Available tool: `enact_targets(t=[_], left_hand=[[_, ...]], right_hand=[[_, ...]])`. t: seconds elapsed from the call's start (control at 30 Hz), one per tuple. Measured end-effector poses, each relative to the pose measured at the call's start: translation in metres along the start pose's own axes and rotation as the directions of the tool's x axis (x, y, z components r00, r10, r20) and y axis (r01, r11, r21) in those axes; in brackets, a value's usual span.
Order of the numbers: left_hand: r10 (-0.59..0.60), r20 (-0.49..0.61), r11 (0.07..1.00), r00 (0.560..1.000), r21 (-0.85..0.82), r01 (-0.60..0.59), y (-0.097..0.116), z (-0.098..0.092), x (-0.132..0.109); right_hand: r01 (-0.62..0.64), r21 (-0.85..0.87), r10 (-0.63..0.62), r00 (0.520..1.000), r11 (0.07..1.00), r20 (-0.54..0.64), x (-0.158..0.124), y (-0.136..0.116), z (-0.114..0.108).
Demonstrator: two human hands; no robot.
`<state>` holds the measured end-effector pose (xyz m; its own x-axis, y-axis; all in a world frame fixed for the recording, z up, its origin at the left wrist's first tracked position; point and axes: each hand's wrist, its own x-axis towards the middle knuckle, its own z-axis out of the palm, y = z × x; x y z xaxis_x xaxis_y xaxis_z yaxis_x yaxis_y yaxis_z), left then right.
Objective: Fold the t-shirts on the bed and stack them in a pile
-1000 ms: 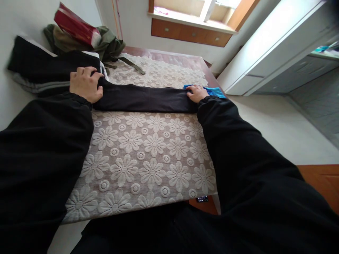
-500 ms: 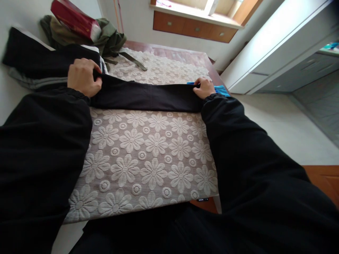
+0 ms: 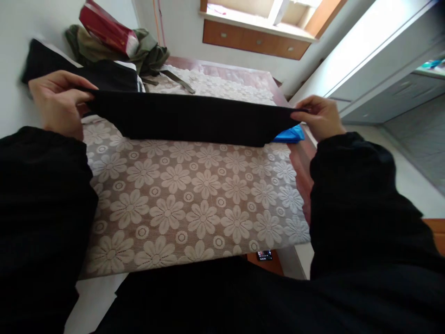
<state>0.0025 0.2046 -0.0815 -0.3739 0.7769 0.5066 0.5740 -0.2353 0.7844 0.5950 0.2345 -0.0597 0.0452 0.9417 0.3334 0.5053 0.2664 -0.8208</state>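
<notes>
A folded piece of black cloth (image 3: 194, 118), likely a garment though its kind does not show, is stretched out between my two hands. My left hand (image 3: 64, 99) pinches its upper left corner between thumb and fingers. At the other end my right hand (image 3: 320, 116) grips the upper right corner the same way. The lower edge of the cloth hangs at the far part of a table covered by a flower-patterned lace tablecloth (image 3: 205, 183). Just beyond the right end, a bit of bright blue fabric (image 3: 290, 134) shows, partly hidden by the black cloth.
Folded dark clothes (image 3: 111, 76) lie at the back left against the wall. Behind them an olive-green bag (image 3: 149, 51) carries a red package (image 3: 107, 28). A white cabinet (image 3: 347, 60) stands to the right. Below the table's near edge a phone (image 3: 264, 255) rests on an orange-brown surface.
My hands have moved apart, left hand leftward and right hand rightward, pulling the black cloth's upper edge wider and taut. The upper corners now stick out past the lower edge.
</notes>
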Motion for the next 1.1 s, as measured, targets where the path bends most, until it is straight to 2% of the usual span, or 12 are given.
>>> enact_targets(t=[0.1,0.17,0.23,0.37,0.4,0.43,0.47,0.57,0.6,0.7,0.87,1.1], left_hand=[[0.010,0.087,0.995,0.996,-0.101,-0.001,0.017,-0.028,-0.025],[-0.006,0.291,1.000,0.957,-0.003,0.007,0.025,-0.045,-0.038],[-0.078,0.515,0.993,0.854,0.119,0.019,0.027,-0.057,-0.044],[-0.258,0.789,0.945,0.557,0.327,-0.025,0.015,-0.060,-0.039],[-0.287,0.810,0.933,0.511,0.358,-0.043,0.012,-0.056,-0.037],[-0.296,0.815,0.924,0.498,0.376,-0.066,0.010,-0.052,-0.035],[-0.282,0.803,0.917,0.525,0.386,-0.099,0.007,-0.048,-0.033],[-0.147,0.689,0.874,0.710,0.427,-0.233,0.001,-0.031,-0.027],[-0.105,0.660,0.856,0.744,0.440,-0.270,-0.001,-0.024,-0.025],[-0.050,0.666,0.828,0.744,0.445,-0.343,-0.011,-0.003,-0.016],[-0.118,0.707,0.754,0.697,0.521,-0.401,-0.029,0.029,-0.005],[-0.069,0.541,0.712,0.838,0.615,-0.339,-0.039,0.056,0.005]], right_hand=[[-0.032,0.023,0.027,0.984,0.999,0.178,-0.033,-0.005,-0.023],[-0.050,-0.001,0.047,0.933,0.999,0.356,-0.051,-0.004,-0.033],[-0.052,-0.102,0.098,0.839,0.993,0.535,-0.063,-0.004,-0.037],[0.007,-0.331,0.261,0.599,0.943,0.757,-0.070,-0.008,-0.030],[0.014,-0.347,0.277,0.576,0.938,0.769,-0.068,-0.008,-0.026],[0.020,-0.353,0.277,0.579,0.936,0.767,-0.064,-0.008,-0.023],[0.030,-0.358,0.269,0.605,0.933,0.750,-0.059,-0.007,-0.018],[0.103,-0.424,0.223,0.727,0.900,0.650,-0.037,0.003,-0.004],[0.132,-0.454,0.204,0.760,0.881,0.617,-0.028,0.007,0.002],[0.203,-0.514,0.139,0.823,0.833,0.551,-0.004,0.021,0.024],[0.210,-0.604,0.171,0.842,0.769,0.511,0.026,0.043,0.063],[0.011,-0.741,0.228,0.948,0.671,0.221,0.055,0.076,0.085]])
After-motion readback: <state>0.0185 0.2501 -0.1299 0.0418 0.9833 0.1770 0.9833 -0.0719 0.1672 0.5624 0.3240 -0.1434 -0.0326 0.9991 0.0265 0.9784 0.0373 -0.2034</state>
